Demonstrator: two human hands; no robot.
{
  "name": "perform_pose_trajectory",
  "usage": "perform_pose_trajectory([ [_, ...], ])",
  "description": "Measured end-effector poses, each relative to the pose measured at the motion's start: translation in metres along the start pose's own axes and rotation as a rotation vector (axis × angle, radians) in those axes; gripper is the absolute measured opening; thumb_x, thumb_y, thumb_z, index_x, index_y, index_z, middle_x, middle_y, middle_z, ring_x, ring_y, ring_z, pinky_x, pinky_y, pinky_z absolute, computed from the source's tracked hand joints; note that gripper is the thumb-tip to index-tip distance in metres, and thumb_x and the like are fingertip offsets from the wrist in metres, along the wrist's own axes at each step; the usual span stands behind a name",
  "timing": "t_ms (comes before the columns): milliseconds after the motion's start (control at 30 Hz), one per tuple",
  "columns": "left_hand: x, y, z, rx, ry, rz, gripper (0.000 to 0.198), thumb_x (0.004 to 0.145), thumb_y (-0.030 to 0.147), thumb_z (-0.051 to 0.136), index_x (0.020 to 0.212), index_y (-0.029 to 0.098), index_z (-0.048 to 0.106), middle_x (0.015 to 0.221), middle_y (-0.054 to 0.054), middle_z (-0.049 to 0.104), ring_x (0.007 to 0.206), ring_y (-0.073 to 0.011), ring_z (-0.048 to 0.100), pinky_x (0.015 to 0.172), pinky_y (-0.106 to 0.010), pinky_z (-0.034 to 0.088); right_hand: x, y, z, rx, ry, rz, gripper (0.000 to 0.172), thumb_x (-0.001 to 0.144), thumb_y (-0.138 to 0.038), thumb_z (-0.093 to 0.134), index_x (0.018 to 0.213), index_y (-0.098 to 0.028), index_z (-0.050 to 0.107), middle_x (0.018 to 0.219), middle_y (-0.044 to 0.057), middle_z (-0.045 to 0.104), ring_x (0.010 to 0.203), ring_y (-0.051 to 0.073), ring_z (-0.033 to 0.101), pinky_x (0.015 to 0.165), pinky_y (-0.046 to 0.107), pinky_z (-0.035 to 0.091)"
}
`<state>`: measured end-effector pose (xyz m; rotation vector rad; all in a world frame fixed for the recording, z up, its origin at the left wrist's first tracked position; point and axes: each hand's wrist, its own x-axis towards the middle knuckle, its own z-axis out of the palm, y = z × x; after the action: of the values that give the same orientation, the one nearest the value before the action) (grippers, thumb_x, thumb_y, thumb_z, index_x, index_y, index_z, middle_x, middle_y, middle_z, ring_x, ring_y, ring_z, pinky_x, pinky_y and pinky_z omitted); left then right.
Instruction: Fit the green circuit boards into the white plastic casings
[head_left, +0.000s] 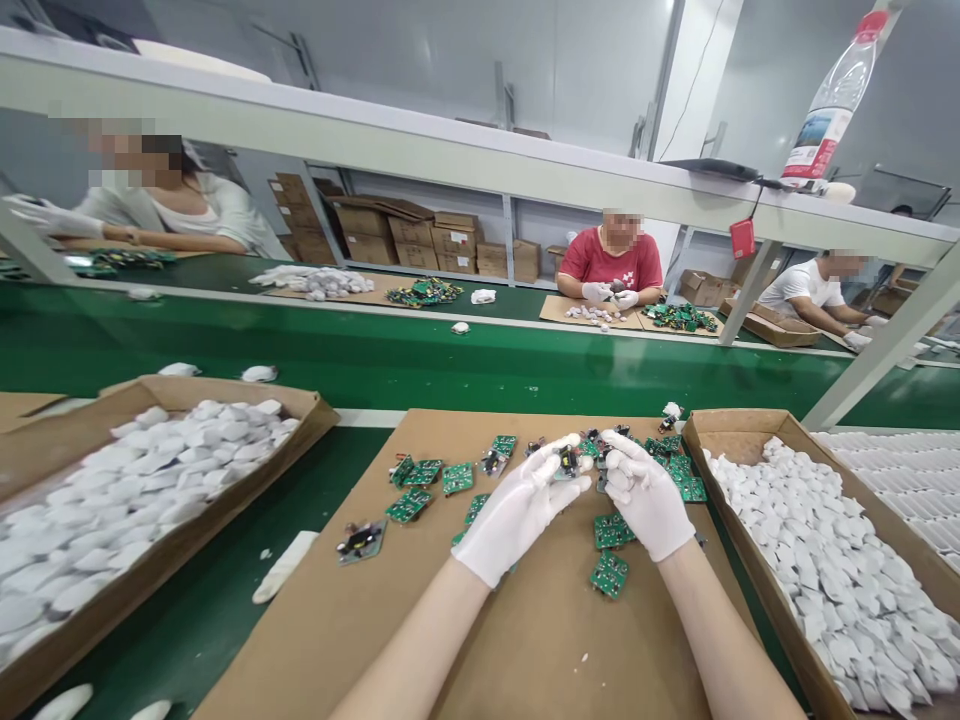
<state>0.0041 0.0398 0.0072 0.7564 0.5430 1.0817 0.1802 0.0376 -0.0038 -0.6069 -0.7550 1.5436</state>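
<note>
Small board (pixel 568 461) sits mid-frame, pinched in my left hand (pixel 517 512); my right hand (pixel 646 495) curls just right of it, I cannot tell on what.

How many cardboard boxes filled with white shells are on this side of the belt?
2. The left box lies left of the cardboard mat; the right box lies right of it, near the right hand. Others may sit out of frame.

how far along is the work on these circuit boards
Done: the left box holds many white shells, perhaps finished. In hand: left hand and right hand grip one circuit board. Left: loose boards on the cardboard sheet.
</note>
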Motion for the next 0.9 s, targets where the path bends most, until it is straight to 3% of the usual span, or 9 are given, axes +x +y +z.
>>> perform_pose_trajectory([
  [100, 0.002, -0.002, -0.002, -0.006, 0.011, 0.012, 0.031, 0.085, 0.032, 0.067, 0.114, 0.020, 0.070, 0.112, -0.008, 0.068, 0.109, -0.0220, 0.061, 0.101, -0.040, 0.049, -0.001, 0.000, 0.000, -0.004, -0.001, -0.006, 0.037, 0.071, -0.014, 0.059, 0.105, -0.020, 0.073, 0.079, 0.001, 0.059, 0.051, 0.009, 0.028, 0.042, 0.021, 0.030],
  [267, 0.006, -0.004, -0.003, -0.032, 0.034, -0.008, 0.027, 0.086, 0.029, 0.065, 0.110, 0.020, 0.071, 0.107, -0.006, 0.069, 0.105, -0.0195, 0.062, 0.100, -0.037, 0.050, -0.002, -0.001, -0.001, 0.003, 0.010, 0.003, 0.035, 0.079, -0.023, 0.059, 0.112, -0.023, 0.071, 0.101, 0.006, 0.067, 0.070, 0.012, 0.050, 0.061, 0.023, 0.044],
  [367, 0.006, -0.004, -0.003, -0.024, 0.047, -0.020, 0.028, 0.086, 0.030, 0.063, 0.111, 0.019, 0.071, 0.107, -0.007, 0.070, 0.107, -0.0210, 0.063, 0.102, -0.039, 0.049, -0.003, -0.003, 0.000, 0.016, 0.007, 0.013, 0.035, 0.082, -0.031, 0.056, 0.111, -0.022, 0.072, 0.100, 0.007, 0.068, 0.073, 0.014, 0.052, 0.063, 0.024, 0.045],
  [500, 0.005, -0.004, -0.002, 0.043, 0.028, -0.019, 0.034, 0.082, 0.021, 0.066, 0.115, 0.018, 0.068, 0.123, -0.010, 0.067, 0.118, -0.0238, 0.059, 0.108, -0.040, 0.044, -0.002, -0.001, 0.001, -0.068, 0.003, -0.011, 0.044, 0.070, -0.019, 0.060, 0.112, -0.024, 0.071, 0.102, 0.005, 0.068, 0.073, 0.014, 0.054, 0.064, 0.025, 0.047],
  [600, 0.004, -0.005, -0.002, -0.014, 0.019, -0.052, 0.033, 0.086, 0.025, 0.062, 0.117, 0.017, 0.068, 0.127, -0.011, 0.066, 0.118, -0.0257, 0.060, 0.109, -0.044, 0.044, -0.001, 0.003, 0.002, -0.169, 0.114, -0.111, 0.048, 0.066, -0.016, 0.069, 0.113, -0.025, 0.069, 0.108, 0.005, 0.065, 0.079, 0.013, 0.061, 0.069, 0.026, 0.049],
  [733, 0.002, -0.006, 0.000, -0.067, -0.007, -0.078, 0.032, 0.090, 0.027, 0.058, 0.118, 0.016, 0.068, 0.126, -0.012, 0.067, 0.119, -0.0276, 0.061, 0.110, -0.047, 0.043, -0.002, 0.006, 0.005, -0.290, 0.267, -0.226, 0.047, 0.070, -0.028, 0.078, 0.114, -0.021, 0.064, 0.103, 0.004, 0.064, 0.095, 0.019, 0.068, 0.088, 0.035, 0.052],
  [900, 0.002, -0.005, 0.003, -0.092, -0.060, -0.124, 0.036, 0.090, 0.023, 0.055, 0.123, 0.016, 0.066, 0.137, -0.011, 0.060, 0.129, -0.0273, 0.054, 0.115, -0.044, 0.037, -0.011, 0.003, 0.014, -0.537, 0.132, -0.309, 0.042, 0.079, -0.034, 0.073, 0.119, -0.022, 0.063, 0.118, 0.009, 0.068, 0.113, 0.026, 0.063, 0.099, 0.045, 0.050],
])
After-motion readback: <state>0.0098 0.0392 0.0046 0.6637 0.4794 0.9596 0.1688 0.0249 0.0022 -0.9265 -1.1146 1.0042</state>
